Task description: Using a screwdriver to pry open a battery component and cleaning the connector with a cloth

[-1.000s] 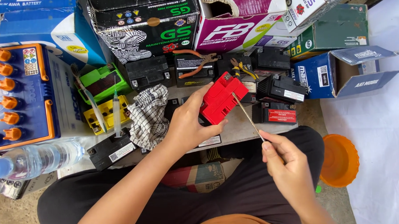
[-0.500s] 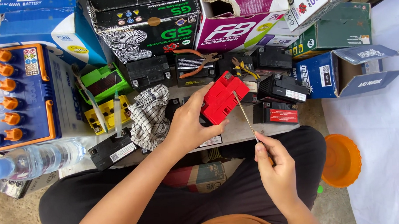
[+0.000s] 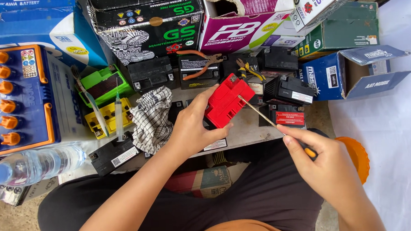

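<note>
My left hand (image 3: 191, 126) grips a small red battery (image 3: 227, 100) and tilts it above a low table (image 3: 247, 130). My right hand (image 3: 323, 163) holds a screwdriver (image 3: 264, 116) with an orange handle. Its thin metal shaft slants up to the left, and the tip touches the right edge of the red battery. Both forearms reach out over my lap in black trousers.
Several small black batteries (image 3: 150, 74), a green battery (image 3: 103, 83) and a yellow battery (image 3: 109, 117) crowd the table, with a checked cloth (image 3: 153, 117), a syringe (image 3: 118, 115) and orange-handled pliers (image 3: 195, 65). Cardboard boxes line the back. A water bottle (image 3: 34, 164) lies at left, an orange bowl (image 3: 355, 156) at right.
My right hand has swung right and lower, so the screwdriver shaft now lies flatter. Its tip stays at the red battery's edge. The left hand keeps its grip.
</note>
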